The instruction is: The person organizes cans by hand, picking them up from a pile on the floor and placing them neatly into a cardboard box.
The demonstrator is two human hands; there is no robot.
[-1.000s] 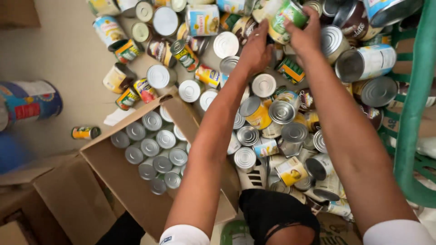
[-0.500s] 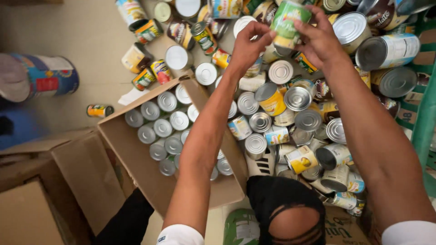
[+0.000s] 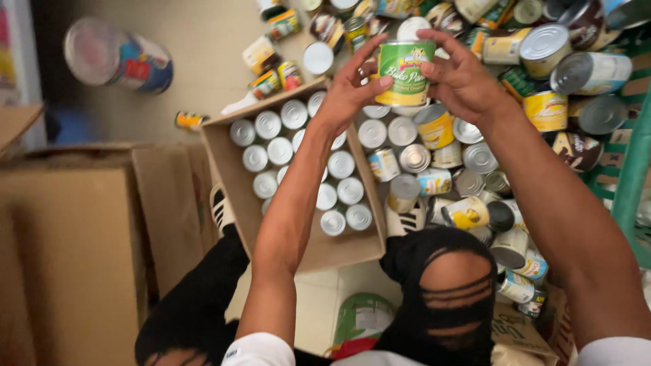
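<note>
Both my hands hold one green-labelled can (image 3: pixel 404 71) up above a heap of loose cans (image 3: pixel 475 169) on the floor. My left hand (image 3: pixel 349 91) grips its left side with the fingers over the top. My right hand (image 3: pixel 461 78) wraps its right side. Below and to the left stands an open cardboard box (image 3: pixel 237 183) with several silver-topped cans (image 3: pixel 281 150) standing upright in rows inside it.
A large round tin (image 3: pixel 119 61) lies on its side at the far left. One small can (image 3: pixel 190 120) lies alone beside the box. Flattened cardboard (image 3: pixel 74 251) covers the left. A green frame (image 3: pixel 634 176) stands at the right. My knees in torn black trousers (image 3: pixel 444 291) are at the bottom.
My two hands have lifted the green can out of the pile and drawn it nearer to me. The view has shifted, so the box now sits nearer the middle.
</note>
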